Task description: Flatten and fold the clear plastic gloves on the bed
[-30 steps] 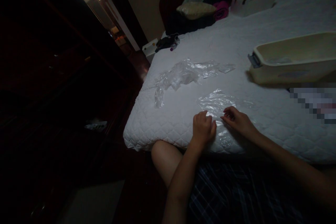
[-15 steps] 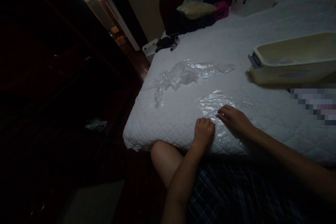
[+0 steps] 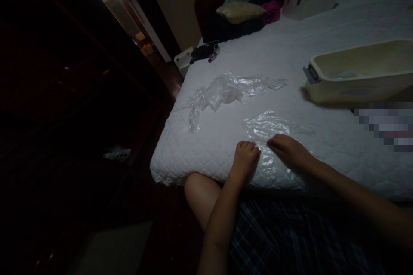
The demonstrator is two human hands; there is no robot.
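Observation:
A clear plastic bag (image 3: 267, 124) lies crinkled near the front edge of the bed, with part of it running down between my hands. At its left edge, my left hand (image 3: 245, 157) is closed, fingers curled onto the plastic. My right hand (image 3: 289, 151) pinches the same bag from the right, thumb and fingers pressed together. Further back on the quilted cover sits a loose pile of crumpled clear plastic bags (image 3: 222, 90).
A cream plastic bin (image 3: 361, 88) with a grey latch stands at the right on the white quilted bed (image 3: 193, 154). Toward the headboard are a white box (image 3: 311, 2), a pale pillow-like bundle (image 3: 240, 12) and a magenta roll (image 3: 271, 12). Dark cabinetry fills the left.
My left hand has shifted slightly left and my right hand slightly down, a little further apart. The plastic between them has shifted and looks more drawn out.

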